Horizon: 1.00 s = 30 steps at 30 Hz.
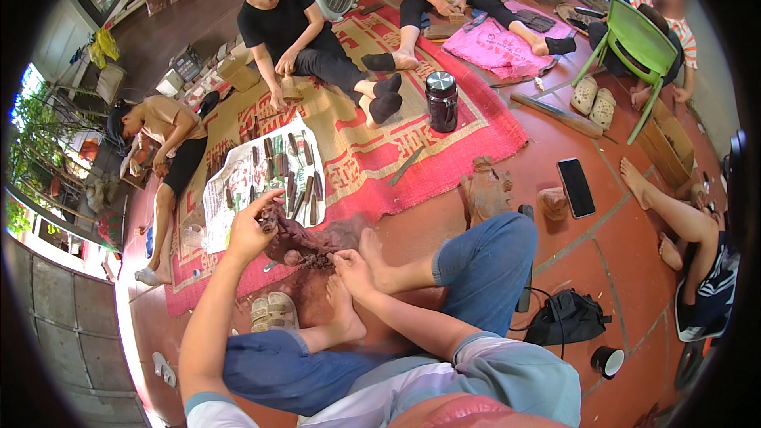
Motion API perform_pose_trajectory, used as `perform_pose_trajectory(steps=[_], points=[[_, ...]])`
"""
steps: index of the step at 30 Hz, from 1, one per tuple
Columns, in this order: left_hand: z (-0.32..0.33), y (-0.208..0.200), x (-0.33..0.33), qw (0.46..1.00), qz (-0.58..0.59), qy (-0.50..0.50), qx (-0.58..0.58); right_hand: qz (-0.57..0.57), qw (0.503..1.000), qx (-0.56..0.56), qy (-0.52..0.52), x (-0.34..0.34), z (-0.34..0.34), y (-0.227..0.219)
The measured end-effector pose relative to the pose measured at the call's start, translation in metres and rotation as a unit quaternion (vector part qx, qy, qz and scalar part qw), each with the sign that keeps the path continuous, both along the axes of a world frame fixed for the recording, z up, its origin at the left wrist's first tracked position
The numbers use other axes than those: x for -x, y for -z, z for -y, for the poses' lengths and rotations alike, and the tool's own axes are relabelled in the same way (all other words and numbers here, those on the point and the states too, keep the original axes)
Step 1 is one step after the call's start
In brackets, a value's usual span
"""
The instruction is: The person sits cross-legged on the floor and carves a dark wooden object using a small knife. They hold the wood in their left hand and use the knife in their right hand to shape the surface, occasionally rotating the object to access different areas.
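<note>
A gnarled, reddish-brown carved piece (300, 243), which looks like wood, is held in front of me above my bare feet. My left hand (250, 231) grips its far left end, thumb and forefinger around the knobbly tip. My right hand (354, 273) is at its near right side, fingers pinched together against a rough, dark, intricate part. Whatever lies between those fingertips is too small to make out. Just beyond the piece, several dark-handled carving tools (290, 189) lie in rows on a white printed sheet (224, 218).
A red and straw patterned mat (372, 160) spreads ahead, with a dark thermos (441, 103) on it. Right of my knee are a wooden block (552, 204), a phone (576, 188), a black bag (567, 318) and a mug (608, 361). Sandals (274, 312) sit by my left leg. Several people sit around.
</note>
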<state>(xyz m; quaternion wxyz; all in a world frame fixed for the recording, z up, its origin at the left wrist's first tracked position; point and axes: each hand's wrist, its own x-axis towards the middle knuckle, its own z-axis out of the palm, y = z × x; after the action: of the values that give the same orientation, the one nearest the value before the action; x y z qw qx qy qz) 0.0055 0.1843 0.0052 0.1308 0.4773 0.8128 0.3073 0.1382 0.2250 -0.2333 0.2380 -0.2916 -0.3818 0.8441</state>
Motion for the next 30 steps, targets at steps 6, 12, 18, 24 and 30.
perform_pose_trajectory(steps=[6, 12, 18, 24, 30], points=[[-0.008, 0.001, -0.003, 0.999, 0.016, -0.007, -0.032, 0.014, 0.999, 0.019, 0.029, 0.019, 0.014, 0.001], [-0.008, -0.015, -0.032, 0.995, 0.031, -0.070, -0.057, 0.036, 0.999, -0.005, 0.033, -0.009, 0.008, -0.034], [-0.001, 0.012, -0.007, 0.989, 0.037, -0.072, -0.124, 0.072, 0.997, -0.002, -0.031, -0.011, 0.003, -0.023], [-0.011, 0.013, -0.009, 0.991, 0.024, -0.057, -0.120, 0.084, 0.992, -0.086, 0.034, 0.018, 0.007, 0.012], [-0.009, 0.025, -0.007, 0.978, 0.045, -0.104, -0.175, 0.091, 0.994, -0.051, 0.041, 0.010, 0.005, -0.004]])
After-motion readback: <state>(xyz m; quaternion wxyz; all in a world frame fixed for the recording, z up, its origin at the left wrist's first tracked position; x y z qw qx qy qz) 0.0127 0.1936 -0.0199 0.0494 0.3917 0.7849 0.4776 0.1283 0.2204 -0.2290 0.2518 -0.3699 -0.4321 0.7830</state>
